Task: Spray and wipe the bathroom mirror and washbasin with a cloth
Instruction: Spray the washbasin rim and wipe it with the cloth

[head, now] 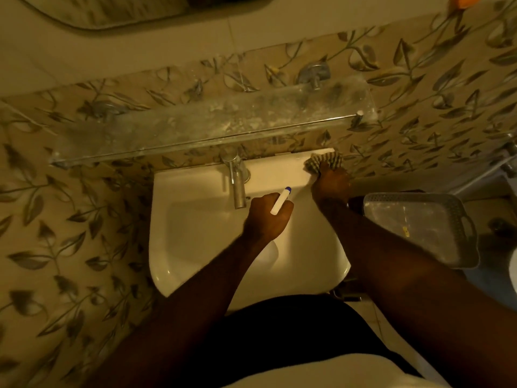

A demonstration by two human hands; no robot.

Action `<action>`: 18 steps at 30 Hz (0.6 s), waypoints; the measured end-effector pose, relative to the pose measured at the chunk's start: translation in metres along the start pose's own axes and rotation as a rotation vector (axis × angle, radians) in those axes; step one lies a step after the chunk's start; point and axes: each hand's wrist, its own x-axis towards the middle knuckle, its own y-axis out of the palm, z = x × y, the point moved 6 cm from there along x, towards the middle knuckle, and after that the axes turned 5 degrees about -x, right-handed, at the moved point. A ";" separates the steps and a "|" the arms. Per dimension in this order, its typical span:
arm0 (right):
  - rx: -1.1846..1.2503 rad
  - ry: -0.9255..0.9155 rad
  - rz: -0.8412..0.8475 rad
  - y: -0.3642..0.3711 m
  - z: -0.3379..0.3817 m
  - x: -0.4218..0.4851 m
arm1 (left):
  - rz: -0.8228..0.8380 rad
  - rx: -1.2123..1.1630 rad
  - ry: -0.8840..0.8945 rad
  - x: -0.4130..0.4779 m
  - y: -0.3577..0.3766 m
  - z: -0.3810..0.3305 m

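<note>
Item one, my right hand (pixel 331 182): grip closed around a checked cloth (pixel 324 161), bunched and pressed onto the far right corner of the washbasin (pixel 195 242), right where the basin ledge meets the wall. Item two, my left hand (pixel 267 218): grip wrapped around a spray bottle (pixel 280 201), of which I see only the white top with its blue tip, pointing far and slightly right; the hand hangs over the bowl, just right of the tap spout. Item three, washbasin: white ceramic, wall-mounted, centre of view, its near rim partly covered by my forearms. Item four, tap (pixel 237 182): one chrome pillar tap at the far ledge, spout reaching toward me over the bowl. Item five, glass shelf (pixel 212 127): clear, streaked with whitish residue, fixed to the wall above the basin on metal brackets, spanning wider than the basin. Item six, mirror (pixel 92 12): only its lower rounded edge shows at the far left top of view, above the shelf. Item seven, wall tiles (pixel 70 219): beige with a grey leaf pattern, on both sides of the basin. Item eight, plastic basket (pixel 464 228): grey, perforated rim, with a side handle, standing to the right of the basin and near my right forearm; I cannot tell what it rests on.
</note>
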 end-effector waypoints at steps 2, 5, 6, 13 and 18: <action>0.014 -0.025 0.032 0.004 0.018 0.007 | -0.009 -0.011 0.002 -0.002 -0.004 0.004; 0.013 -0.072 0.071 0.011 0.043 0.006 | -0.025 -0.040 -0.031 -0.007 -0.013 0.015; 0.001 -0.090 0.089 0.013 0.050 0.003 | -0.037 -0.055 -0.050 -0.008 -0.016 0.020; -0.153 -0.371 0.197 0.036 0.115 -0.025 | -0.072 -0.028 -0.077 -0.016 -0.039 0.048; -0.190 -0.454 0.219 0.043 0.138 -0.040 | -0.092 -0.069 -0.092 -0.024 -0.053 0.058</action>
